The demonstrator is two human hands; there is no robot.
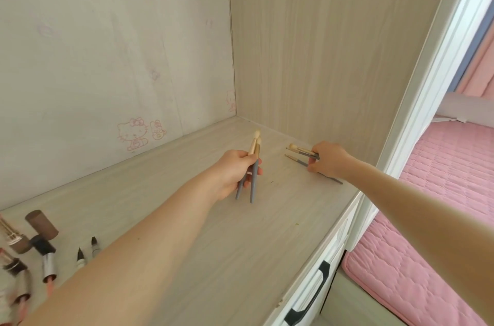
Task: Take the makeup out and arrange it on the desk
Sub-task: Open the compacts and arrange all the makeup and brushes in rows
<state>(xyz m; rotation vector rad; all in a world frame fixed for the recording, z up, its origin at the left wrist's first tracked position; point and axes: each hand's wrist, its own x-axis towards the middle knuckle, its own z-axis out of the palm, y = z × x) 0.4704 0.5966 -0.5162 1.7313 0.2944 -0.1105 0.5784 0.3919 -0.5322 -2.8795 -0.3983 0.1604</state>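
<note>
Woodgrain desk [280,218], pink bed [427,192], left hand [232,173] gripping two brushes [254,181], right hand [330,158] pinching small brushes [300,150]

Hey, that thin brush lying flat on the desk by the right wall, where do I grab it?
Grip: the grey handle of the brush, pinched from above. It lies flat on the desk, too thin to wrap, bristles pointing away.

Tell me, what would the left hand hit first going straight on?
Probably the corner where back wall meets side panel; the desk before it looks free, but depth is unclear.
</note>
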